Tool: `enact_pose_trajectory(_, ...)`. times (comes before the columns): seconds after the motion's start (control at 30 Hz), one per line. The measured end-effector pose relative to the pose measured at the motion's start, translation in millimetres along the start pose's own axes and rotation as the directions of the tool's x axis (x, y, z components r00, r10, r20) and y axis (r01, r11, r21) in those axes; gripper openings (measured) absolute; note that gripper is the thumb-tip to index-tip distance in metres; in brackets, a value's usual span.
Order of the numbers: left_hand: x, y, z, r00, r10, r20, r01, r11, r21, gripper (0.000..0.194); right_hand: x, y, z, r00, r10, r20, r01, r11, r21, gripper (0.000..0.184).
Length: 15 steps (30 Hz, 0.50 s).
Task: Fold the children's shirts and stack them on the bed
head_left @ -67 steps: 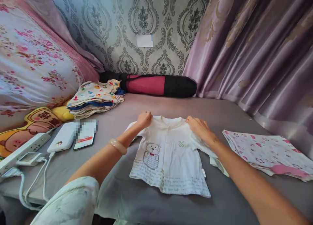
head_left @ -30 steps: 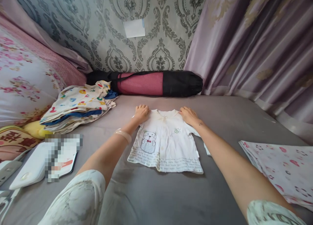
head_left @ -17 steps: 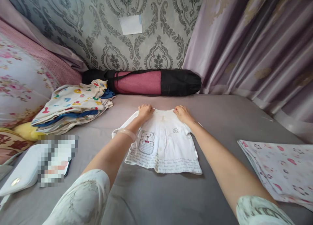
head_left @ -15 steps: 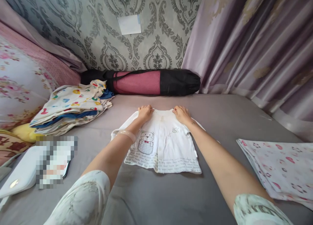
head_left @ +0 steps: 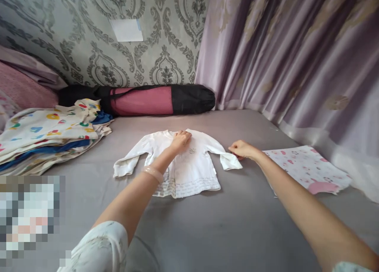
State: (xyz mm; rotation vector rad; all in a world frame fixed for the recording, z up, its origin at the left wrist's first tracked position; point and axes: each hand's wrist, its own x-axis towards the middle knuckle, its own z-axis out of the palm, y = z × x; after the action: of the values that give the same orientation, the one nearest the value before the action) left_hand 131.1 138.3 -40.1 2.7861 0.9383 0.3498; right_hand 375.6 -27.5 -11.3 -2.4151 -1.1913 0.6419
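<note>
A small white long-sleeved baby shirt (head_left: 195, 165) lies spread on the grey bed sheet, with its hem toward me and both sleeves out to the sides. Small drawings and lines of print mark its front; my left forearm hides part of them. At the neckline, my left hand (head_left: 180, 141) presses on the cloth with its fingers curled together. My right hand (head_left: 243, 149) is closed in a pinch at the upper edge of the right-hand sleeve, close to the cuff, which is folded and twisted there.
A stack of folded clothes (head_left: 50, 134) sits at the left. Behind it, along the wall, lies a pink and black rolled bag (head_left: 142, 100). To the right is a pink-patterned white cloth (head_left: 308, 169), near the purple curtain (head_left: 266, 47). Something blurred out lies at the lower left.
My right hand has left the collar and moved right to the sleeve. My left hand has shifted along the neckline toward the middle. Both sleeves now show spread out. The view has turned right.
</note>
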Motion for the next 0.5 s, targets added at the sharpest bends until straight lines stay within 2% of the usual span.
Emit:
enact_pose_trajectory(0.1,8.6,25.0,16.9,0.998,0.057,0.005,-0.057,0.996,-0.068,0.030,-14.1,7.8,1.9,1.000,0.026,0.011,-0.026,0.999,-0.019,0.025)
enact_pose_trajectory(0.2,13.5,37.9,34.4,0.998,0.061,-0.030,-0.064,0.992,-0.104,0.033,-15.0,2.7,12.4,0.996,0.051,0.068,-0.045,0.996,-0.076,0.029)
enact_pose_trajectory(0.33,12.6,40.0,48.9,0.992,0.063,-0.108,-0.072,0.994,-0.086,0.036,-15.8,-15.2,24.5,0.991,-0.047,0.124,0.062,0.991,-0.122,0.023)
enact_pose_trajectory(0.43,10.3,39.0,49.5,0.991,0.064,-0.115,-0.074,0.994,-0.085,0.038,-22.2,-27.4,25.7,0.987,-0.070,0.147,0.079,0.996,-0.052,0.012)
enact_pose_trajectory(0.5,9.5,39.9,47.2,0.994,0.045,-0.100,-0.054,0.994,-0.092,0.039,-23.6,-30.6,21.5,0.989,-0.097,0.115,0.097,0.995,0.005,0.010)
